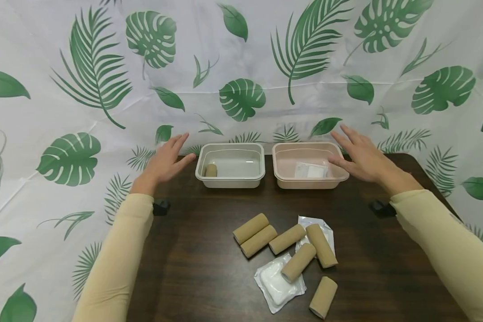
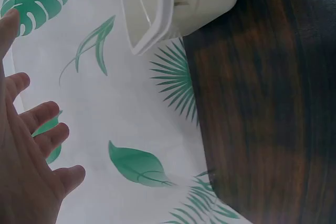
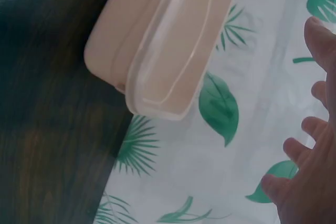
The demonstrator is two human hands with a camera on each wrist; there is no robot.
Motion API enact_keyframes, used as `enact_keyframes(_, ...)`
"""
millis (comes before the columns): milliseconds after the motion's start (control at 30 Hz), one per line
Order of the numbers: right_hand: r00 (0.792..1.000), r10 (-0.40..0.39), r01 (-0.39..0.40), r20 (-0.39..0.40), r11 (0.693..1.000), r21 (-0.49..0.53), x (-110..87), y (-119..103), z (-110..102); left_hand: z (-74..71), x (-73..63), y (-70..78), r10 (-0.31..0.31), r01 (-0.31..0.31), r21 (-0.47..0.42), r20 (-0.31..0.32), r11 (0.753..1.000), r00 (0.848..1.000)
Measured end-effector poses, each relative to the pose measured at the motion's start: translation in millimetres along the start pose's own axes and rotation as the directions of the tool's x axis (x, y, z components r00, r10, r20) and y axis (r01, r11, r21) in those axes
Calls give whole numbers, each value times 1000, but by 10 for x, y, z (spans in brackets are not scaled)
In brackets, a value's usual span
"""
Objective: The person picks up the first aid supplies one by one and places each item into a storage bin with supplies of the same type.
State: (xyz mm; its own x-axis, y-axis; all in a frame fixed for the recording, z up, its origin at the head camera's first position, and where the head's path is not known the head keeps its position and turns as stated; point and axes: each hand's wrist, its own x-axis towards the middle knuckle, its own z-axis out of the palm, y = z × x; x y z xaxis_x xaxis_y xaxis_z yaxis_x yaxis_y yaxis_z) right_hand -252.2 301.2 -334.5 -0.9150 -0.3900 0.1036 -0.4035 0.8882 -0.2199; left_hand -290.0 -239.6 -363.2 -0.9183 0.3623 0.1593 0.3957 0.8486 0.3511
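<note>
Left hand (image 1: 163, 162): spread wide, nine o'clock of the white tub (image 1: 231, 184). Right hand (image 1: 362, 156): spread wide, three o'clock of the pink tub (image 1: 306, 184). Six cardboard tubes (image 1: 287, 239): on the table (image 1: 193, 259), six o'clock of the tubs.

The person is wearing plain, pale yellow long sleeves. The left sleeve (image 1: 120, 250) is fitting closely, with fine creases showing toward its near end; the right sleeve (image 1: 438, 250) is looking smoother. Both are ending at the wrists, leaving the left hand (image 1: 161, 162) and right hand (image 1: 365, 157) bare. Small black fittings (image 1: 161, 208) are jutting inward beside both cuffs (image 1: 142, 197).
</note>
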Motion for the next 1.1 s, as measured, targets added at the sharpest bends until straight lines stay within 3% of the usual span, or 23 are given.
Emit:
enact_keyframes(100,1000,7,-7,18,1000,11,-53,13,50,52,-22,-16,6,-6,-29,6,1000,1000)
enact_keyframes(233,999,-43,43,17,999,19,-151,0,140,172,-36,-53,1,1,-64,17,998,1000)
enact_keyframes(400,992,-130,130,3,990,47,-308,-92,298,406,-30,-122,-15,18,-125,25,992,1000)
enact_keyframes(567,985,-165,155,59,977,144,-490,-244,504,660,-68,-164,-37,47,-203,57,978,998)
enact_keyframes(767,947,-263,226,186,954,199,-758,-406,783,886,-121,-149,-48,57,-281,41,958,998)
enact_keyframes(967,913,-288,215,289,942,259,-1021,-466,1002,1048,-120,-127,-72,78,-339,30,938,997)
enact_keyframes(1100,904,-289,196,315,935,295,-1116,-452,1089,1142,-109,-110,-94,89,-379,7,921,996)
